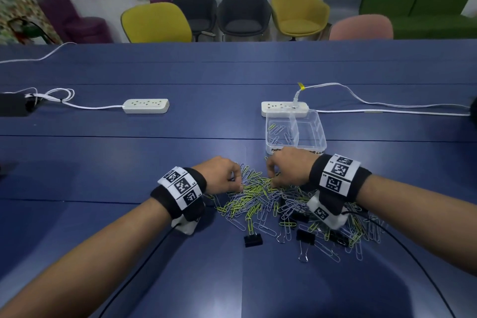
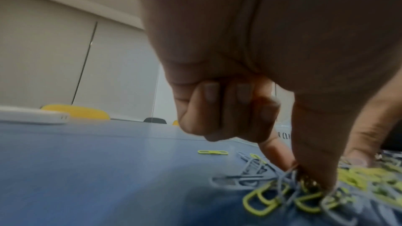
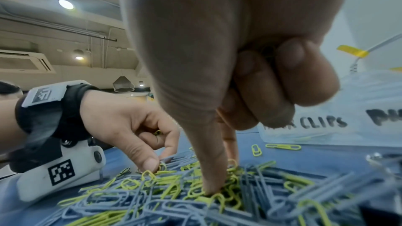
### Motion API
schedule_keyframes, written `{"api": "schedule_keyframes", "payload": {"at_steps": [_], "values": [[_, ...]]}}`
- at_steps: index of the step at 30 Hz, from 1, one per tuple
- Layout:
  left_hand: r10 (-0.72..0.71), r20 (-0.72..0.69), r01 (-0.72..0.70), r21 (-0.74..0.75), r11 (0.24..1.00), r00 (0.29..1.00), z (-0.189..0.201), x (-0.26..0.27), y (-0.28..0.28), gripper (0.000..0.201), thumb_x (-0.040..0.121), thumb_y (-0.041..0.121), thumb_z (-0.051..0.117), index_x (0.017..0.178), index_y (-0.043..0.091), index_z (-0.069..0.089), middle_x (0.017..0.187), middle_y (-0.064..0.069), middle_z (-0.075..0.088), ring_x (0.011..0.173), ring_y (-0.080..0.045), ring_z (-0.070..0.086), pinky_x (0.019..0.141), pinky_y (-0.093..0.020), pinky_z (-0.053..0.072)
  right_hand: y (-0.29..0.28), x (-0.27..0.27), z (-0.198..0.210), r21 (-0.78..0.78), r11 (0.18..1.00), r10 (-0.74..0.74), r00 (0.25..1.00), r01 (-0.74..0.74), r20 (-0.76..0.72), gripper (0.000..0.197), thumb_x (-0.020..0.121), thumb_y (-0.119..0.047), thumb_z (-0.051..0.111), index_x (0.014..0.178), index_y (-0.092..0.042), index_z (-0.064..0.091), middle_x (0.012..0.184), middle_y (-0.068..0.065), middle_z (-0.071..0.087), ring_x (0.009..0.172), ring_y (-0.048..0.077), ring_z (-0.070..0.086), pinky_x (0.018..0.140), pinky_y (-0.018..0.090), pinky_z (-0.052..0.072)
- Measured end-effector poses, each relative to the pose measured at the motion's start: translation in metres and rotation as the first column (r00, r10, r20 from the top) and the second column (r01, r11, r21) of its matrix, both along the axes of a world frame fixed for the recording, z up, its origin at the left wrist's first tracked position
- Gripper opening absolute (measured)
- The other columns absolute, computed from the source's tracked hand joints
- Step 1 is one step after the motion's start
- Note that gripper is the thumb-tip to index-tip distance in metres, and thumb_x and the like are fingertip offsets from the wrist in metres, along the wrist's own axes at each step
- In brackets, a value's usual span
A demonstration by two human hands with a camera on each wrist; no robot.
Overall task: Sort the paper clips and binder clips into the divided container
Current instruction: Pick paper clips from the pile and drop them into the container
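Clearly, I have both hands down in the heap of paper clips [image 1: 260,196], which sprawls across the lower centre of the head view on the blue table [image 1: 103,168]. My left hand [image 1: 222,175] has its thumb and forefinger pressed together on a small tangle of grey and yellow-green clips at the heap's left edge, the other fingers [image 2: 219,102] curled up into the palm. My right hand [image 1: 289,168] does much the same toward the upper right of the heap: thumb and forefinger tips meet down among the yellow-green clips, the rest folded, though I cannot tell whether a clip is actually caught between them.

The divided container [image 1: 320,126] stands just above my right hand, centre right of the frame, with a few paper clips already in its left compartment; the right one looks empty.

I judge these clips to be light, thin, springy wire that hooks together readily, so a pinch may drag up a chain; I would take one by its rounded end and shake it loose. The black binder clips [image 1: 253,240], low in the frame and partly buried, are stiffer and heavier; I would grip those across the black body, not by the loose wire handles.
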State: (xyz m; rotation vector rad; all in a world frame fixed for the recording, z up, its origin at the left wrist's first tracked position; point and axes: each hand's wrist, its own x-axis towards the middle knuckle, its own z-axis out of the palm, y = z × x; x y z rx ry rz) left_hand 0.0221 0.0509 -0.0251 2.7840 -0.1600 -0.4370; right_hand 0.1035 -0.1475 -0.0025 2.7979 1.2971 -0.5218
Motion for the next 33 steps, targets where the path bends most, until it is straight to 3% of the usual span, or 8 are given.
{"api": "schedule_keyframes", "payload": {"at_steps": [9,15,17,19,21,23,28,33], "values": [[0.106,0.004,-0.1,-0.315,0.944,0.994,0.002,-0.005,0.017,0.015,0.087,0.04,0.066,0.081,0.03,0.058,0.094,0.014,0.068,0.094,-0.011,0.064,0.09,-0.034,0.05,-0.007,0.005,0.008,0.112,0.994,0.028,0.994,-0.016,-0.108,0.019,0.097,-0.035,0.048,0.093,-0.018,0.051,0.073,-0.01,0.05,0.07,0.015,0.05,0.058,0.026,0.033],[0.257,-0.005,-0.208,-0.602,0.771,0.966,0.003,-0.006,0.016,0.023,0.088,0.009,0.064,0.069,0.012,0.052,0.077,-0.004,0.073,0.084,-0.02,0.072,0.077,-0.031,0.051,-0.01,0.006,0.014,0.264,0.959,-0.024,0.956,0.105,-0.292,0.029,0.1,-0.026,0.032,0.076,-0.014,0.04,0.069,0.0,0.042,0.06,0.012,0.035,0.061,0.029,0.031],[0.301,-0.025,-0.227,-0.716,0.66,0.953,0.008,-0.005,0.014,0.03,0.084,0.005,0.057,0.062,0.015,0.04,0.067,-0.003,0.07,0.062,-0.012,0.066,0.06,-0.025,0.043,-0.009,0.006,0.013,0.318,0.908,-0.086,0.865,0.272,-0.494,0.031,0.097,-0.022,0.032,0.067,-0.016,0.039,0.061,-0.001,0.042,0.052,0.012,0.031,0.053,0.028,0.029],[0.327,-0.074,-0.255,-0.793,0.554,0.942,0.014,-0.004,0.012,0.027,0.08,0.01,0.049,0.061,0.017,0.032,0.062,-0.003,0.066,0.045,-0.008,0.039,0.045,-0.021,0.025,-0.009,0.008,0.011,0.315,0.827,-0.106,0.679,0.466,-0.727,0.028,0.091,-0.021,0.033,0.064,-0.017,0.04,0.053,-0.003,0.039,0.046,0.012,0.024,0.046,0.024,0.02],[0.338,-0.125,-0.282,-0.837,0.468,0.933,0.018,-0.001,0.01,0.032,0.088,0.003,0.043,0.063,0.018,0.03,0.058,-0.002,0.062,0.043,-0.008,0.024,0.043,-0.021,0.016,-0.009,0.011,0.011,0.284,0.772,-0.087,0.537,0.568,-0.839,0.025,0.088,-0.02,0.032,0.064,-0.018,0.04,0.05,-0.004,0.036,0.044,0.012,0.019,0.045,0.021,0.015],[0.335,-0.151,-0.294,-0.851,0.435,0.93,0.022,0.005,0.007,0.036,0.092,-0.003,0.037,0.062,0.017,0.032,0.058,-0.003,0.059,0.041,-0.007,0.02,0.045,-0.022,0.013,-0.008,0.017,0.014,0.277,0.746,-0.077,0.492,0.606,-0.867,0.026,0.087,-0.019,0.031,0.063,-0.019,0.039,0.048,-0.005,0.034,0.041,0.011,0.019,0.044,0.02,0.014],[0.328,-0.179,-0.317,-0.842,0.436,0.927,0.028,0.029,-0.004,0.035,0.084,0.004,0.045,0.054,0.022,0.039,0.062,-0.005,0.047,0.042,-0.009,0.019,0.045,-0.02,0.011,-0.015,0.042,0.027,0.298,0.666,-0.141,0.508,0.683,-0.85,0.025,0.086,-0.021,0.033,0.061,-0.02,0.039,0.047,-0.005,0.032,0.038,0.011,0.017,0.044,0.018,0.012],[0.364,-0.196,-0.36,-0.808,0.466,0.911,0.037,0.063,-0.021,0.033,0.089,0.007,0.044,0.06,0.021,0.038,0.063,-0.004,0.041,0.041,-0.008,0.021,0.042,-0.014,0.013,-0.014,0.073,0.04,0.265,0.672,-0.396,0.639,0.691,-0.66,0.019,0.08,-0.026,0.041,0.062,-0.02,0.038,0.054,0.0,0.031,0.042,0.014,0.016,0.048,0.019,0.012]]}}
